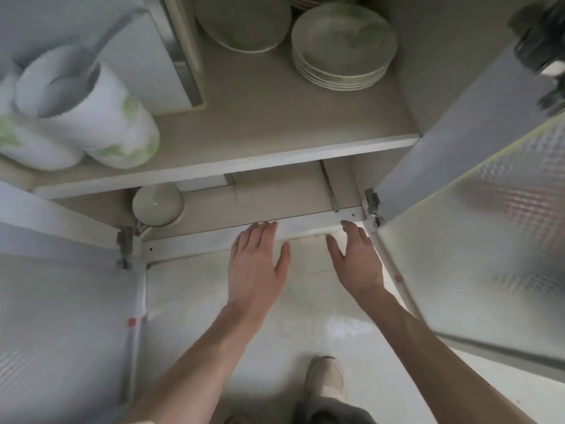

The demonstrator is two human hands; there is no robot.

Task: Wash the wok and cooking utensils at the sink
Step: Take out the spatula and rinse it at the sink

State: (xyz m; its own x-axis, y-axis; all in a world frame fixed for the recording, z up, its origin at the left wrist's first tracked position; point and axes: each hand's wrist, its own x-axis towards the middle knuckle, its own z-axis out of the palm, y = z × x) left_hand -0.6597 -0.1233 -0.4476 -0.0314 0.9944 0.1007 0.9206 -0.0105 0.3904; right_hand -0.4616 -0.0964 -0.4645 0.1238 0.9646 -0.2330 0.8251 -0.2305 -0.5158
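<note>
I look down into an open low cabinet; no wok and no sink are in view. My left hand reaches toward the cabinet's bottom front edge with straight fingers and holds nothing. My right hand is stretched out beside it, fingers straight, also empty. A white container on the upper shelf at the left holds a metal utensil, blurred. On the lower shelf sits a single bowl.
Two stacks of plates stand at the back of the upper shelf. A ribbed glass door is swung open on the right, another door on the left. My shoe stands on the pale floor below.
</note>
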